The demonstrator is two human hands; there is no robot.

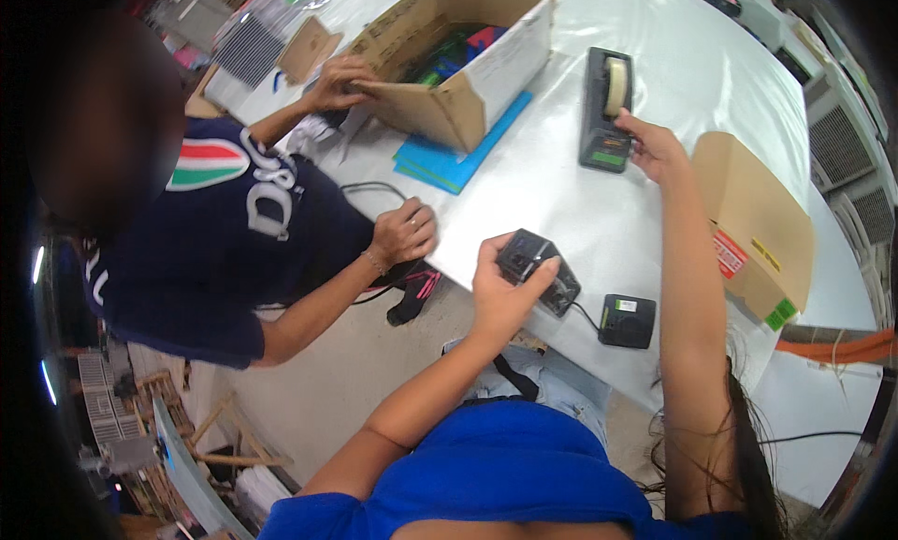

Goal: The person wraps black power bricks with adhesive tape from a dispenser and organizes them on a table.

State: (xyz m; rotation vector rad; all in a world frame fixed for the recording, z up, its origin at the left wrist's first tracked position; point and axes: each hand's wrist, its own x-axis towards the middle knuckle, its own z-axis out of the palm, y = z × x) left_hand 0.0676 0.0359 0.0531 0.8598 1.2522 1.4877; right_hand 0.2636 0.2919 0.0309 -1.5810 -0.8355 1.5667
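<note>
My left hand (505,292) is wrapped round a black box-shaped device (540,267), thumb along its near side, just above the table edge. A thin cable joins it to a smaller flat black box (627,321) with a white label, which lies on the table to the right. Farther off, my right hand (650,145) reaches to a black tape dispenser (597,109). Its thumb and forefinger pinch the tape at the near side of the pale tape roll (616,83). The pinched bit of tape itself is too small to make out.
An open cardboard box (447,109) with coloured things inside stands on blue sheets (468,170). A co-worker's hand (341,83) touches that box; their other hand (404,231) rests at the table edge. A folded brown carton (756,226) lies right of my forearm on the white table (524,203).
</note>
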